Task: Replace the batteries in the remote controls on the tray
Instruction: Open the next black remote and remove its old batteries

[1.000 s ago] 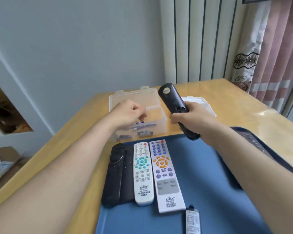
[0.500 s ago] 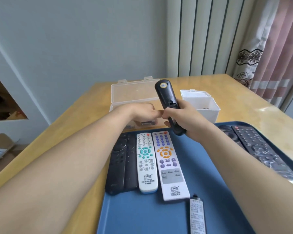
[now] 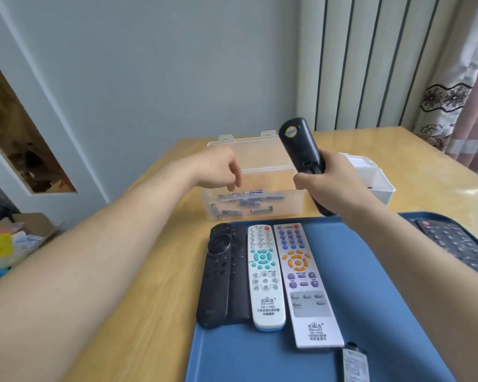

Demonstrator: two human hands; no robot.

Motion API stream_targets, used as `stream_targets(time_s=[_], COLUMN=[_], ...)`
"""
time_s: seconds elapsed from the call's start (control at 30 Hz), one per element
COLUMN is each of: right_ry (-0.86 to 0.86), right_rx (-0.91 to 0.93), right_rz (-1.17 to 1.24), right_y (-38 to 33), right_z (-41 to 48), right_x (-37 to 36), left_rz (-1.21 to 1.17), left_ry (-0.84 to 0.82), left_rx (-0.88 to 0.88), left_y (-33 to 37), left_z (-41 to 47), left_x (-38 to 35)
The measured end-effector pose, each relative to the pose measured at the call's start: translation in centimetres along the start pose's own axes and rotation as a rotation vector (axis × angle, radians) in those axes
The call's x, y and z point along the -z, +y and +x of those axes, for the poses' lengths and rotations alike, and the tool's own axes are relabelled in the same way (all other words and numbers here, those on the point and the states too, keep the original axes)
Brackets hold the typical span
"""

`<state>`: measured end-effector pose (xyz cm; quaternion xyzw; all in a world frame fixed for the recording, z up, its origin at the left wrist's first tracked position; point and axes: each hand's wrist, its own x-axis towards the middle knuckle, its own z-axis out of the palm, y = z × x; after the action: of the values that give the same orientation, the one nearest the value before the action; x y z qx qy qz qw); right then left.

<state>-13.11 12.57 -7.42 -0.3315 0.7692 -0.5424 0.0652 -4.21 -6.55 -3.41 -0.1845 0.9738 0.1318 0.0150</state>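
Firmly, the right hand (image 3: 334,188) clenches the lower half of the slim black plastic remote control (image 3: 301,150), held in the air just past the far edge of the blue plastic tray (image 3: 370,271); it looks light and rigid, with a smooth shell likely to slip, so it is best held by its long sides, clear of what seems to be the battery bay; its long axis stands steep, the rounded stickered end up and leaning left, back face to the camera; the left hand (image 3: 218,172) droops over the clear plastic box (image 3: 260,166) of loose batteries (image 3: 249,202); whether it pinches one I cannot tell.
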Motion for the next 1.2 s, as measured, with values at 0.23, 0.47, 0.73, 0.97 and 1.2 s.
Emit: stream_targets(time_s=[0.23, 0.47, 0.73, 0.97, 1.2], right_ry=[-0.495, -0.739, -0.905, -0.788, -0.639], right_rx=[-0.099, -0.435, -0.555, -0.539, -0.4], right_rz=[-0.271, -0.204, -0.218, -0.114, -0.003], right_y=[-3.9, -3.7, -3.2, -2.4, -2.6], right_z=[5.0, 8.3, 8.9, 8.2, 8.0], right_x=[-2.0, -3.3, -3.9, -4.6, -4.2], left_rz=[0.393, 0.519, 0.082, -0.086, -0.378], left_ry=[-0.24, -0.274, -0.112, -0.102, -0.006], left_rx=[0.082, 0.052, -0.003, 0.001, 0.033], left_y=[-0.7, -1.2, -3.3, -1.4, -1.4], left_z=[1.1, 2.7, 1.7, 0.8, 0.4], left_x=[0.4, -0.7, -0.6, -0.7, -1.1])
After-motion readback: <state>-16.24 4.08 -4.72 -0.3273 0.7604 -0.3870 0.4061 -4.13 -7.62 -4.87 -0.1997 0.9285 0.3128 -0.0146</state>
